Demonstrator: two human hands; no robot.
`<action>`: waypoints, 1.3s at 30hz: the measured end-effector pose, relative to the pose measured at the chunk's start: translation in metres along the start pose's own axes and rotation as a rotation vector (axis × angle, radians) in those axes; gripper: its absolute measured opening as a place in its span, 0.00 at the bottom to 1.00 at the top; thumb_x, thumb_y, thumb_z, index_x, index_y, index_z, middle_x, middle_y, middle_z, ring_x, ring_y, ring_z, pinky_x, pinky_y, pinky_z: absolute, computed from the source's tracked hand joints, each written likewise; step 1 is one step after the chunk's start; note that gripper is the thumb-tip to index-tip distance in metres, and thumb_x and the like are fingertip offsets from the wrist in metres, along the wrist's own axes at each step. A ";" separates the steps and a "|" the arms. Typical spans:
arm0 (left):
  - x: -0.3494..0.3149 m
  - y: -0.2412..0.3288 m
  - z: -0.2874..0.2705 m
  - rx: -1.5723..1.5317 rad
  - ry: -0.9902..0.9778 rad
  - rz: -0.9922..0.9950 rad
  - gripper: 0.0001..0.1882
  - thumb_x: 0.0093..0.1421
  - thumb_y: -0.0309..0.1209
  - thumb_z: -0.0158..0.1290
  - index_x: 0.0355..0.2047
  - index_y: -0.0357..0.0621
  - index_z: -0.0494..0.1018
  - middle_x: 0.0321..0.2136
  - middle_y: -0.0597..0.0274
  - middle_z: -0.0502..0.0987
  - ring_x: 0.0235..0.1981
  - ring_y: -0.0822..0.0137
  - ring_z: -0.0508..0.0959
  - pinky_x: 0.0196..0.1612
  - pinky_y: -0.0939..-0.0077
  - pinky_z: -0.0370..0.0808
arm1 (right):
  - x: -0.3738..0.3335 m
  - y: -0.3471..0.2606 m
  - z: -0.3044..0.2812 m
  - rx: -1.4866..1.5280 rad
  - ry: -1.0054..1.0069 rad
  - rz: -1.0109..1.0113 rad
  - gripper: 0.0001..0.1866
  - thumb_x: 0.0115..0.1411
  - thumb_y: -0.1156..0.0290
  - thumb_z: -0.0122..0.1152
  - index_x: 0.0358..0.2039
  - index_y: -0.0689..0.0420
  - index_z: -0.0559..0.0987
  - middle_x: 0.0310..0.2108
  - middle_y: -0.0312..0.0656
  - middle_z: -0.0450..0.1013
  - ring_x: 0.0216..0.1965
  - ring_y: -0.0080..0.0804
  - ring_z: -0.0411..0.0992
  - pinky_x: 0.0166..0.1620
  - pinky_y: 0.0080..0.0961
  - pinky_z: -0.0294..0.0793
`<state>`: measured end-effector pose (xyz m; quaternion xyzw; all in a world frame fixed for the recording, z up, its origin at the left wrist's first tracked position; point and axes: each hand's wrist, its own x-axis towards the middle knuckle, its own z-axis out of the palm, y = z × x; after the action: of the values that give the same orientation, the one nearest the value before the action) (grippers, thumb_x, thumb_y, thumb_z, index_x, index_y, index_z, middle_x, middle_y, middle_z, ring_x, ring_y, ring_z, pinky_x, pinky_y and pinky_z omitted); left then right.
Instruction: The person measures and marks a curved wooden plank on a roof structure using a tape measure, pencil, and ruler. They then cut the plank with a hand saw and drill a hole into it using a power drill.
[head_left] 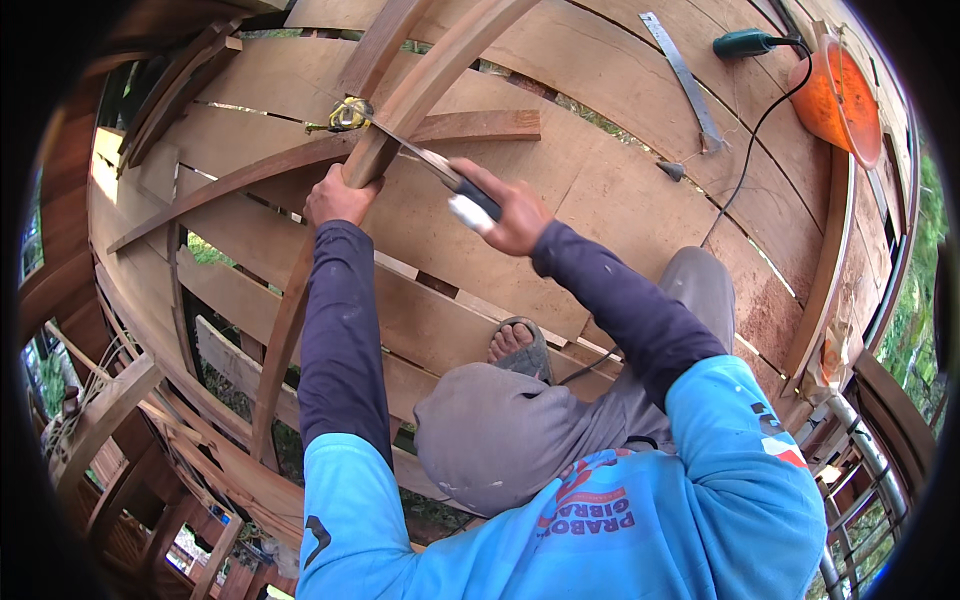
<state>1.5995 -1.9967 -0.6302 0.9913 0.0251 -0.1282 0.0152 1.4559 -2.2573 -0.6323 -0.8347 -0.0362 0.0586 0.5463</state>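
Note:
My left hand (343,195) is wrapped round a long, thick wooden beam (408,97) that slants across the planks. In my right hand (515,213) is a long-bladed hand tool (425,155) with a dark handle; its narrow metal blade lies across the beam just beyond my left hand. Motion blurs the blade, so its exact kind is unclear. Something white (468,212) covers a digit of my right hand. A yellow and black tape measure (349,114) sits beside the beam near the blade's tip. A curved wooden piece (480,126) crosses the beam.
Gapped planks (520,180) form the floor. At the far right are a flat metal strip (682,80), a green corded power tool (743,43), its black cable (765,125) and an orange container (838,95). A small dark pointed object (671,171) lies nearer. Curved timbers (180,90) rest at far left.

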 end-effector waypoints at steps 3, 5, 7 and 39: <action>-0.006 -0.012 0.004 -0.001 -0.034 0.007 0.33 0.45 0.61 0.67 0.42 0.50 0.80 0.40 0.47 0.85 0.45 0.44 0.84 0.49 0.50 0.79 | 0.014 -0.028 0.012 0.049 -0.062 0.111 0.37 0.63 0.59 0.64 0.71 0.45 0.61 0.35 0.63 0.79 0.37 0.67 0.77 0.41 0.51 0.77; 0.003 -0.021 0.003 -0.015 0.005 0.020 0.33 0.45 0.60 0.68 0.42 0.50 0.80 0.40 0.47 0.85 0.45 0.44 0.84 0.49 0.50 0.79 | -0.025 -0.022 -0.007 0.044 -0.103 0.102 0.37 0.64 0.59 0.64 0.71 0.45 0.61 0.36 0.62 0.79 0.37 0.65 0.78 0.41 0.50 0.78; -0.003 -0.022 -0.001 -0.010 -0.011 0.002 0.32 0.45 0.60 0.68 0.42 0.50 0.80 0.40 0.46 0.85 0.45 0.44 0.84 0.49 0.50 0.79 | -0.115 -0.009 -0.034 0.009 -0.101 0.057 0.37 0.64 0.60 0.65 0.71 0.48 0.63 0.42 0.56 0.82 0.42 0.58 0.82 0.47 0.45 0.80; -0.002 -0.025 -0.002 -0.003 -0.020 -0.028 0.33 0.46 0.61 0.67 0.43 0.51 0.79 0.38 0.48 0.85 0.44 0.44 0.84 0.49 0.50 0.78 | -0.148 -0.013 -0.042 0.018 -0.046 0.034 0.38 0.61 0.66 0.67 0.71 0.51 0.65 0.45 0.55 0.81 0.43 0.53 0.83 0.48 0.40 0.81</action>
<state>1.5967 -1.9719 -0.6279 0.9895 0.0390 -0.1381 0.0153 1.3155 -2.3089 -0.5954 -0.8287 -0.0343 0.0874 0.5517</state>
